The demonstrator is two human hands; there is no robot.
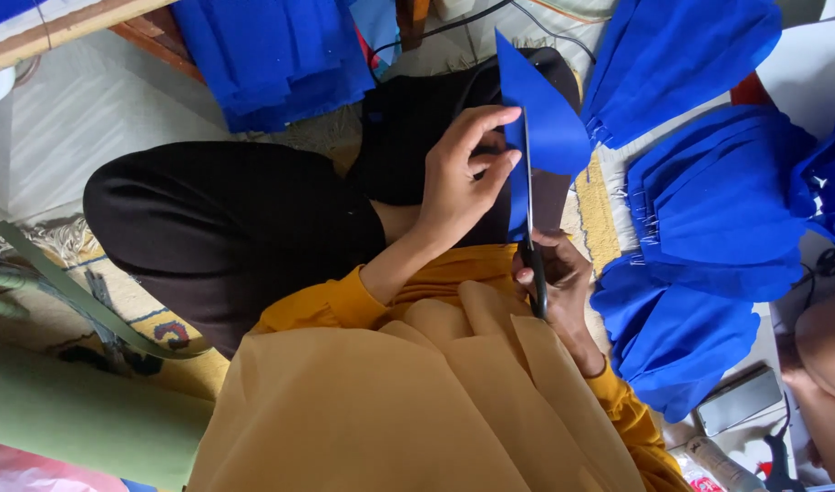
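Left hand (458, 178) pinches blue cloth (549, 118); right hand (558, 278) grips half-hidden scissors (531, 237).

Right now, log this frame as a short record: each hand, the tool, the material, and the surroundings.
left hand: pinches the blue fabric piece, holding it up
right hand: grips the scissors
scissors: blades run up along the fabric piece
surroundings: stacks of blue fabric pieces to the right; green roll at lower left
posture: seated, black trousers

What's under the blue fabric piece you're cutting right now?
Under the blue fabric piece lie the person's black-trousered legs and the scissors' blade. The floor beneath is covered.
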